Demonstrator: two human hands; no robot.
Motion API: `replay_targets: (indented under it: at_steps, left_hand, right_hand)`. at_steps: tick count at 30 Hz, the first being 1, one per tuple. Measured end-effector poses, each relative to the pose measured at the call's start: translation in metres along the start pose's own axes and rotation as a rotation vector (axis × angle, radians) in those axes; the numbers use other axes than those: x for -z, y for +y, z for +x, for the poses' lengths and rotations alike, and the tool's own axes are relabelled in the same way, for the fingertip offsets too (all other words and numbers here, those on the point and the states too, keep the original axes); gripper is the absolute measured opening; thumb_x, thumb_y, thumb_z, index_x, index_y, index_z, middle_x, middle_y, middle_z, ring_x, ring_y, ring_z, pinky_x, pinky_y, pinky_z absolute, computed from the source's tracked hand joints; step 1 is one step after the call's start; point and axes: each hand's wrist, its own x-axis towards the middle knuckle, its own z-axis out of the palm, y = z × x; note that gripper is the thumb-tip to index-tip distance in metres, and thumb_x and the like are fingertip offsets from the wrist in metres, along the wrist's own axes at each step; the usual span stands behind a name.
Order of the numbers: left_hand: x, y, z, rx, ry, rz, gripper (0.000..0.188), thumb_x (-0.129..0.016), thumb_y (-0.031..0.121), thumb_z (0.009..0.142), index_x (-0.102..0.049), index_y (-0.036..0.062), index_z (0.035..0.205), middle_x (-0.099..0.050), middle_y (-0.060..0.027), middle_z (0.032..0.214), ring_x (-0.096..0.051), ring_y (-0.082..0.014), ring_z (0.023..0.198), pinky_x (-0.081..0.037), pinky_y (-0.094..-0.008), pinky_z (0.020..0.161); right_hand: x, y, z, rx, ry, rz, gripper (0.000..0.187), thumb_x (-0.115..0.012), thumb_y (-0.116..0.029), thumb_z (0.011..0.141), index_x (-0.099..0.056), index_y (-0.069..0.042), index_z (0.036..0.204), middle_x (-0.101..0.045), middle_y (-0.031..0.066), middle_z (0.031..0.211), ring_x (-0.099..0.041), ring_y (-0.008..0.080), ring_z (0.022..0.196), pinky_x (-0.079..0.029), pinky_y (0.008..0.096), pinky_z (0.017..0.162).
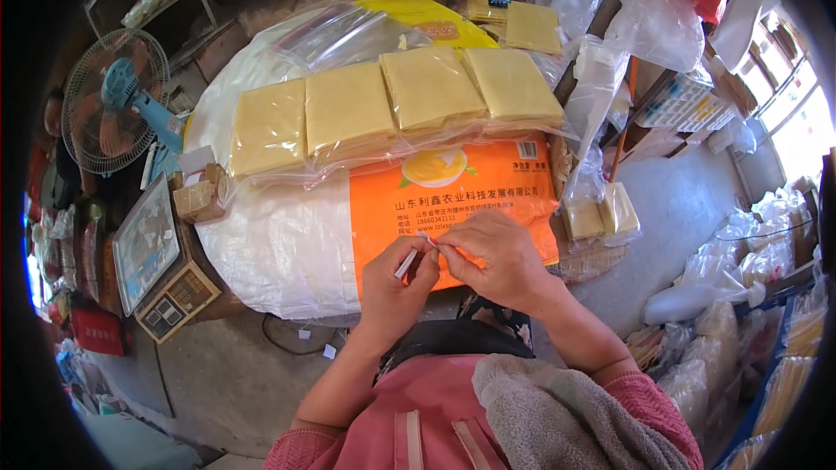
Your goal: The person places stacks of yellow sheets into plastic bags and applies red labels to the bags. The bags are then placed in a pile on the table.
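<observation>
Head view: white strip (405, 264) in left hand (390, 283)

Head-worn fisheye; looks down from above, near left hand (397, 282), right hand (498, 259).

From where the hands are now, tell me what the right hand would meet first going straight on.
The left hand, most likely: the right hand points left toward it, though the depth between them is hard to judge.
</observation>
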Motion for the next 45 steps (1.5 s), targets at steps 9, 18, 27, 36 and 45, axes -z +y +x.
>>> replay_targets:
  at_steps: [9,18,27,36,45]
  left_hand:
    - [-0.003,0.005,0.003,0.065,-0.050,-0.067,0.005,-0.061,0.005,0.089,-0.058,0.0003,0.090,-0.060,-0.0003,0.075,-0.052,-0.0032,0.066,-0.042,-0.0178,0.057]
    - [-0.008,0.002,0.010,0.109,-0.053,-0.116,0.006,-0.061,0.005,0.088,-0.059,0.0003,0.089,-0.060,-0.0012,0.074,-0.052,-0.0043,0.065,-0.042,-0.0186,0.057]
    - [0.082,-0.009,-0.032,0.403,0.053,0.099,0.007,-0.062,0.007,0.085,-0.061,0.0000,0.085,-0.060,-0.0008,0.070,-0.053,-0.0058,0.064,-0.042,-0.0211,0.057]
    - [0.184,-0.085,-0.125,0.615,-0.773,1.141,0.015,-0.064,0.023,0.080,-0.069,0.0149,0.091,-0.068,-0.0080,0.076,-0.065,-0.0251,0.069,-0.051,-0.0346,0.062]
    - [0.092,-0.022,-0.021,0.592,-0.177,0.175,0.022,-0.053,0.017,0.094,-0.064,-0.0016,0.096,-0.063,-0.0062,0.071,-0.060,-0.0145,0.065,-0.047,-0.0266,0.058]
  right_hand:
    - [0.007,0.005,-0.003,-0.327,-0.109,0.337,0.012,-0.063,-0.011,0.084,-0.065,0.001,0.087,-0.065,0.0104,0.077,-0.064,0.0181,0.069,-0.049,0.0279,0.063]
    - [0.000,0.028,-0.009,-0.555,-0.083,0.689,0.019,-0.063,-0.015,0.089,-0.066,0.003,0.092,-0.067,0.0056,0.077,-0.061,0.0083,0.072,-0.050,0.0237,0.066]
    - [0.046,0.170,0.040,-0.686,0.187,0.349,0.023,-0.060,-0.020,0.091,-0.067,0.002,0.089,-0.066,0.0039,0.080,-0.060,0.0067,0.074,-0.047,0.0238,0.065]
    - [0.079,0.311,0.104,0.009,-0.119,-0.834,0.011,-0.051,-0.014,0.085,-0.062,-0.010,0.086,-0.065,0.0095,0.089,-0.062,0.0222,0.090,-0.040,0.0403,0.087]
    - [0.048,0.266,0.053,-0.154,-0.084,-0.777,0.044,-0.047,-0.028,0.091,-0.044,-0.011,0.132,-0.042,0.0106,0.137,-0.036,0.0268,0.130,-0.023,0.0517,0.106]
